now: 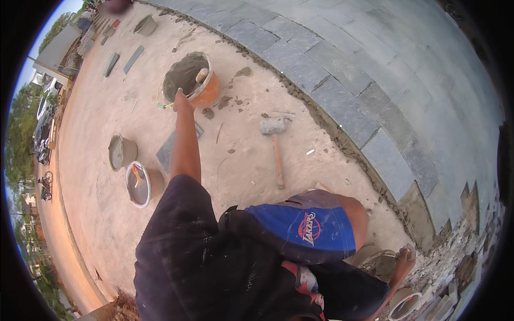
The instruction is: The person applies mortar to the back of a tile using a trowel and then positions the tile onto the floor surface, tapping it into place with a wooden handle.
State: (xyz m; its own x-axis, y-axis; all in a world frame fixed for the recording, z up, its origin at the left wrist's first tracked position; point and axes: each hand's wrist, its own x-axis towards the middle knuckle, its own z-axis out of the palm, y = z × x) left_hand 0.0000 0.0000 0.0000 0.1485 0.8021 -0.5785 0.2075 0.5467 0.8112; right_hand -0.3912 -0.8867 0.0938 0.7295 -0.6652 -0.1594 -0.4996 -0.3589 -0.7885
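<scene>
My left arm reaches out to an orange bucket [210, 92], whose inside is coated with grey mortar. At its near rim my left hand [182, 100] is closed on the edge, fingers partly hidden. A pale rounded handle [201, 75] sticks up inside the bucket; what it belongs to is hidden. Low at the right, my right hand [407, 254] is beside a mortar-smeared bucket [380, 264] that my leg partly hides. Its fingers are too small and unclear to read. A mallet [273, 127] with a grey-crusted head and wooden handle lies on the ground before my knee.
Grey stone paving [342, 101] with a mortar edge runs along the right. Left stand a grey bucket [122, 151] and a white-rimmed bucket [140, 200] with a brush [137, 175]. A slab [166, 152] lies under my forearm. Stone pieces [444, 307] lie lower right, by another bucket [405, 305].
</scene>
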